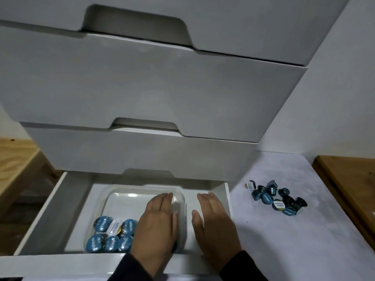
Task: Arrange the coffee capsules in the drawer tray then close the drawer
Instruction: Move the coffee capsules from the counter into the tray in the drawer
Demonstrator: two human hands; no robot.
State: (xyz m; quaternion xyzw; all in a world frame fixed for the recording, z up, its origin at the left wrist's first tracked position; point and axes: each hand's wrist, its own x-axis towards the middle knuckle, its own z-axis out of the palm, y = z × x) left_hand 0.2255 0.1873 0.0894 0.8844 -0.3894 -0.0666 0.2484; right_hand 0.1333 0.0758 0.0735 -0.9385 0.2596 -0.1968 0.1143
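The bottom drawer point(46, 216) of a white cabinet is pulled out. Inside it sits a clear plastic tray point(129, 196) with several blue-lidded coffee capsules point(110, 235) packed lid-up in its near left part. My left hand point(157, 224) lies flat, fingers stretched, over the tray's right side and hides part of it. To the right of the tray, over the drawer floor, my right hand point(214, 219) is held flat with spread fingers. Neither hand holds anything. A loose heap of capsules point(277, 197) lies on the white floor right of the drawer.
Three shut white drawers point(154, 86) overhang the drawer from above. A wooden board point(349, 191) lies along the right edge of the white floor covering point(284, 240). A wooden bench point(18, 159) stands at the left.
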